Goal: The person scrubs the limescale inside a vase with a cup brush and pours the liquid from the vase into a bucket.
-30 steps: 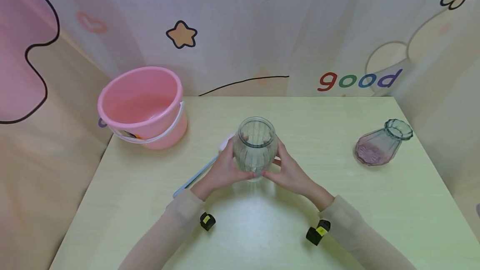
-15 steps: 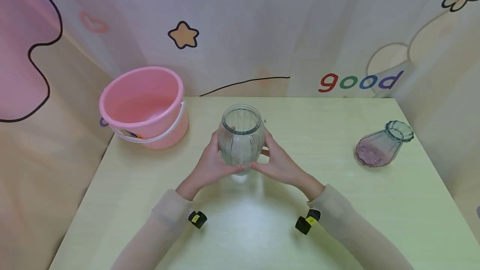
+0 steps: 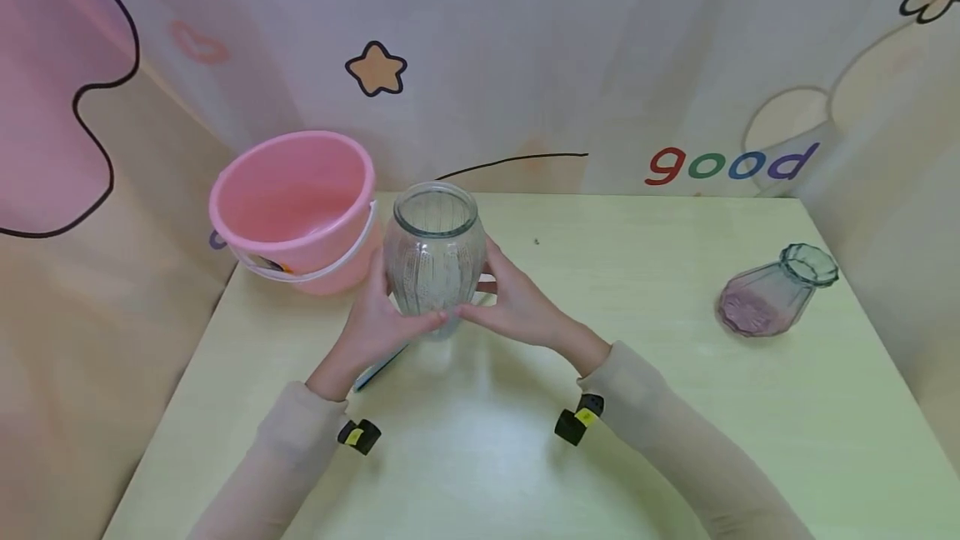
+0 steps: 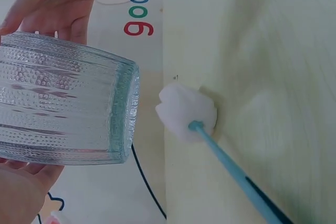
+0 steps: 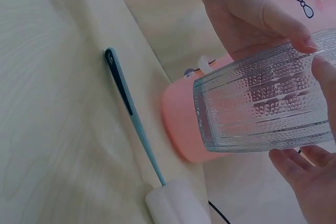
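A clear ribbed glass vase [image 3: 435, 261] stands upright in the air over the table, held between both hands. My left hand [image 3: 367, 325] grips its left side, thumb across the lower front. From the right, my right hand [image 3: 525, 307] grips it the same way, and the thumbs nearly meet. Both wrist views show a gap between the vase's base and the table. Below lies a sponge brush with a blue handle [image 5: 131, 108] and a white sponge head [image 4: 186, 111]. The head view shows only part of that handle; the vase and left hand hide the rest.
A pink bucket [image 3: 330, 277] with a white handle stands at the back left, close to the vase. Toward the right edge, a tinted glass vase [image 3: 772, 294] lies on its side on the pale table [image 3: 637, 423]. A printed curtain [image 3: 480, 65] hangs behind.
Both hands have carried the glass vase left and upward in the head view, toward the pink bucket. The bucket and the tinted vase stay where they were on the table.
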A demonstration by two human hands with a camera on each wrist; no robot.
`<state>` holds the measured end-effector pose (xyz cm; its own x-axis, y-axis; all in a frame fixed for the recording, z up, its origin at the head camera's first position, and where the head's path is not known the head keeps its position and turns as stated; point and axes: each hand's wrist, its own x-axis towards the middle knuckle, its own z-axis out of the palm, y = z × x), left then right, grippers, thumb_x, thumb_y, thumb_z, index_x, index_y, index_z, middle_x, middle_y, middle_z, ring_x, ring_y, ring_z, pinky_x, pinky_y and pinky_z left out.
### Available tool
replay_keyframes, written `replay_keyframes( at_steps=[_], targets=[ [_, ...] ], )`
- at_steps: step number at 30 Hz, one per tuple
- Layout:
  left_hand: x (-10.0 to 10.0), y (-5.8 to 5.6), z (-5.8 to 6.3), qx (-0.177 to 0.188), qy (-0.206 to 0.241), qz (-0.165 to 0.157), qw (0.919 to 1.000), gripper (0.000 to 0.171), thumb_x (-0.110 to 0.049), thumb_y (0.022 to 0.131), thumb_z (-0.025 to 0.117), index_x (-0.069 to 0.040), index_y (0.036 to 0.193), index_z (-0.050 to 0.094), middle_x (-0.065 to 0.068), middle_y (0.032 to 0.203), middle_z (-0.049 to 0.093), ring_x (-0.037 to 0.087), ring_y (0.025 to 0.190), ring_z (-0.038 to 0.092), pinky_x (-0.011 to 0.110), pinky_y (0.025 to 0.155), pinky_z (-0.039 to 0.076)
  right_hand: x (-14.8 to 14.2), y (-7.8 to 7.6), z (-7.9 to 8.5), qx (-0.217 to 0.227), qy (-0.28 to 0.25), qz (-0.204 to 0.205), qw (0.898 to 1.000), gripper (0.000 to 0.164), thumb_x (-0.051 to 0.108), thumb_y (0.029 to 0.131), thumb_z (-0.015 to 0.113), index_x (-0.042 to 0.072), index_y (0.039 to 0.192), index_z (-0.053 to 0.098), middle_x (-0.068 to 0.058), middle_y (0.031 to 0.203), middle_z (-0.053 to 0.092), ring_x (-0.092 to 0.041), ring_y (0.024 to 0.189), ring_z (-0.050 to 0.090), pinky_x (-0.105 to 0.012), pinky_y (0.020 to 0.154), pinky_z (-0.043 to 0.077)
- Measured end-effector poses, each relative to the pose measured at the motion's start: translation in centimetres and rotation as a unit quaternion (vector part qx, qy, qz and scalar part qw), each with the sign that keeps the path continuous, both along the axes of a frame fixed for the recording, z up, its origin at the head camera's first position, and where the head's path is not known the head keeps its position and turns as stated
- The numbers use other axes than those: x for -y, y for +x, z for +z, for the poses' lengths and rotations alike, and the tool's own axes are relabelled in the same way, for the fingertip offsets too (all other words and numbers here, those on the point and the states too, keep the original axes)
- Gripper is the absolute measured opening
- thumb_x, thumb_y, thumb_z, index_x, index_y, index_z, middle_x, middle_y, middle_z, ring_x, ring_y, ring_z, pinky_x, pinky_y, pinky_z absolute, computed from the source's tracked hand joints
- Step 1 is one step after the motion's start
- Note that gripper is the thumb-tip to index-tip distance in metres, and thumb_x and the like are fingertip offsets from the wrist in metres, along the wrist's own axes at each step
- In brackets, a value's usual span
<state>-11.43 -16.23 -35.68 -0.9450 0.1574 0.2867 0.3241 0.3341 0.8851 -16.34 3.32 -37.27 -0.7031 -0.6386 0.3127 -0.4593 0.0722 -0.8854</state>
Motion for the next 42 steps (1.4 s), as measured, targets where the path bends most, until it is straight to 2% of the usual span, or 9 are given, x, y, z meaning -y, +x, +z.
replay_keyframes(
  at_steps=[3,8,13,18,23,26,29,37,42],
  targets=[
    [0.5,0.0,0.2,-0.009,0.000,0.004,1.0000,0.097,-0.011,0.066,0.077,-0.019,0.141,0.016,0.003,0.137,0.033,0.018,0.117,0.039,0.048,0.092,0.036,0.6,0.1,1.2,-0.001,-0.005,0.013,1.000,0.092,0.001,0.076,0.067,0.014,0.144,0.007,-0.012,0.135,0.034,-0.022,0.111,0.047,-0.038,0.087,0.045],
    [1.3,-0.1,0.2,-0.033,0.029,0.006,0.9990,0.100,-0.006,0.066,0.075,-0.023,0.142,0.012,0.005,0.139,0.029,0.019,0.122,0.033,0.049,0.097,0.031,1.8,-0.3,2.1,-0.003,-0.009,0.029,1.000,0.092,0.001,0.076,0.067,0.014,0.145,0.007,-0.013,0.135,0.034,-0.022,0.112,0.047,-0.035,0.086,0.045],
    [2.1,-0.1,0.3,-0.057,0.058,0.019,0.9965,0.099,0.000,0.064,0.073,-0.019,0.141,0.013,0.009,0.138,0.028,0.024,0.123,0.032,0.052,0.097,0.030,2.9,-0.9,2.9,-0.019,-0.008,0.045,0.999,0.095,0.002,0.076,0.068,0.017,0.145,0.005,-0.011,0.140,0.030,-0.020,0.114,0.045,-0.036,0.087,0.045],
    [2.7,-0.5,1.0,-0.088,0.084,0.026,0.9922,0.098,0.005,0.061,0.073,-0.013,0.139,0.016,0.010,0.135,0.031,0.024,0.121,0.034,0.051,0.096,0.030,3.9,-1.2,4.0,-0.034,-0.010,0.054,0.998,0.094,0.003,0.076,0.068,0.015,0.145,0.006,-0.011,0.141,0.028,-0.020,0.116,0.044,-0.036,0.089,0.044],
    [3.5,-0.4,2.2,-0.103,0.057,0.059,0.9912,0.098,0.003,0.058,0.076,-0.013,0.137,0.019,0.009,0.133,0.033,0.022,0.119,0.035,0.050,0.096,0.030,5.0,-1.5,5.0,-0.043,-0.013,0.065,0.997,0.090,0.003,0.077,0.067,0.011,0.144,0.008,-0.013,0.140,0.030,-0.020,0.114,0.045,-0.033,0.087,0.044],
    [4.0,-0.4,3.1,-0.133,0.037,0.078,0.9874,0.098,0.001,0.058,0.078,-0.015,0.137,0.021,0.009,0.132,0.035,0.022,0.119,0.036,0.049,0.095,0.031,5.6,-1.7,5.7,-0.037,-0.016,0.077,0.996,0.088,0.005,0.079,0.066,0.012,0.144,0.008,-0.012,0.140,0.030,-0.020,0.114,0.046,-0.033,0.087,0.044],
    [4.5,-0.4,3.9,-0.157,0.042,0.085,0.9830,0.098,0.001,0.058,0.077,-0.016,0.137,0.024,0.008,0.132,0.037,0.022,0.118,0.036,0.049,0.094,0.032,6.3,-2.0,6.4,-0.027,-0.019,0.087,0.996,0.086,0.007,0.079,0.065,0.014,0.144,0.010,-0.010,0.140,0.031,-0.019,0.113,0.046,-0.033,0.088,0.044],
    [6.1,-0.1,5.4,-0.150,0.034,0.120,0.9809,0.092,-0.002,0.060,0.077,-0.014,0.136,0.027,0.007,0.130,0.039,0.021,0.116,0.038,0.046,0.094,0.033,8.4,-2.3,7.8,-0.003,-0.030,0.098,0.995,0.081,0.006,0.080,0.064,0.014,0.143,0.015,-0.009,0.135,0.034,-0.017,0.112,0.046,-0.031,0.088,0.044],
    [7.2,-0.1,6.5,-0.137,0.025,0.132,0.9814,0.093,-0.005,0.061,0.078,-0.019,0.137,0.026,0.005,0.131,0.038,0.020,0.116,0.038,0.045,0.094,0.034,9.7,-2.6,8.3,0.004,-0.041,0.096,0.995,0.076,0.005,0.081,0.062,0.013,0.142,0.018,-0.011,0.131,0.037,-0.018,0.111,0.047,-0.030,0.087,0.044]
  ],
)
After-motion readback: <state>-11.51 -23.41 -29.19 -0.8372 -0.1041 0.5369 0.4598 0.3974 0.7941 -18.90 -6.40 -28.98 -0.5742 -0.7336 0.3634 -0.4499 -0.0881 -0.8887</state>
